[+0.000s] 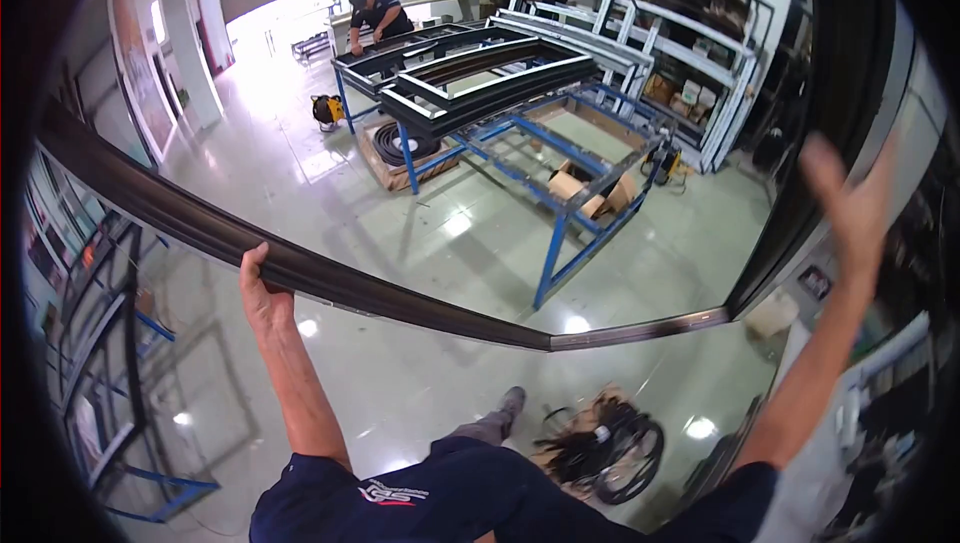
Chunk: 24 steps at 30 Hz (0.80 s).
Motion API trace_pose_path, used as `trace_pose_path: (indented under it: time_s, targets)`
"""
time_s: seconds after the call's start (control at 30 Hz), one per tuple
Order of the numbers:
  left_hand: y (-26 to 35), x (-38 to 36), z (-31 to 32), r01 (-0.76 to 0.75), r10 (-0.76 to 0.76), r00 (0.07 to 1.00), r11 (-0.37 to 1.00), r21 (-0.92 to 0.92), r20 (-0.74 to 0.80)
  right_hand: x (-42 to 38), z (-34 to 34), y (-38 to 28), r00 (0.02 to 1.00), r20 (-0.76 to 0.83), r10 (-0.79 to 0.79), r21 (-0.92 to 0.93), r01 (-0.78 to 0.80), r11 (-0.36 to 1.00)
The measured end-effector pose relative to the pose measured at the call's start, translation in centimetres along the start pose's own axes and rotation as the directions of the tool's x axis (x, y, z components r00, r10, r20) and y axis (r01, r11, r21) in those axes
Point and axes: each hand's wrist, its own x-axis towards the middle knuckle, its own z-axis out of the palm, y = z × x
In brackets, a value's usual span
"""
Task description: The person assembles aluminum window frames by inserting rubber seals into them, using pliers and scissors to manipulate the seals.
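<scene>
While I stood on the shiny grey floor (400, 213) of the workshop, I held a big dark frame (400, 298) in front of me. It was the largest thing near me: its long lower bar ran from the left edge of my view down to a corner at the right, and from this corner a second bar (800, 193) went up along the right side. Through the opening of the frame I saw a blue steel work table (560, 158) with several dark frames (480, 78) stacked flat on it. Behind the table, light-coloured frames (640, 33) leaned against a rack. At the far end of the table another person (375, 13) in dark clothes bent over the work. Under the table lay cardboard boxes (585, 188) and a coil of black rubber strip (405, 143). On the floor near my foot was a bundle of black cords (605, 448).

My left hand (262, 288) was closed around the lower bar, with the fingers over its top edge. My right hand (850, 198) was open with the fingers spread wide. It was raised close to the upright bar, but it was blurred, and I cannot tell if it touched the bar.
</scene>
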Motion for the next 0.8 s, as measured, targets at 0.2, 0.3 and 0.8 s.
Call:
trace_pose_path:
  time_s: [0.2,0.3,0.8]
  targets:
    - [-17.2,4.5,5.9,0.050,-0.070,0.992,0.981,-0.189,-0.102,1.0,9.9,16.8,1.000,-0.031,-0.002,-0.077,0.000,0.997]
    - [-23.6,6.1,10.7,0.091,-0.116,0.989,0.967,-0.237,-0.093,6.4,11.4,22.1,0.998,-0.054,-0.035,-0.026,0.033,0.999]
    - [-62.5,9.2,34.4,0.206,-0.273,0.961,0.803,-0.559,-0.039,34.0,21.0,48.5,0.868,-0.060,-0.493,-0.322,0.451,0.832]
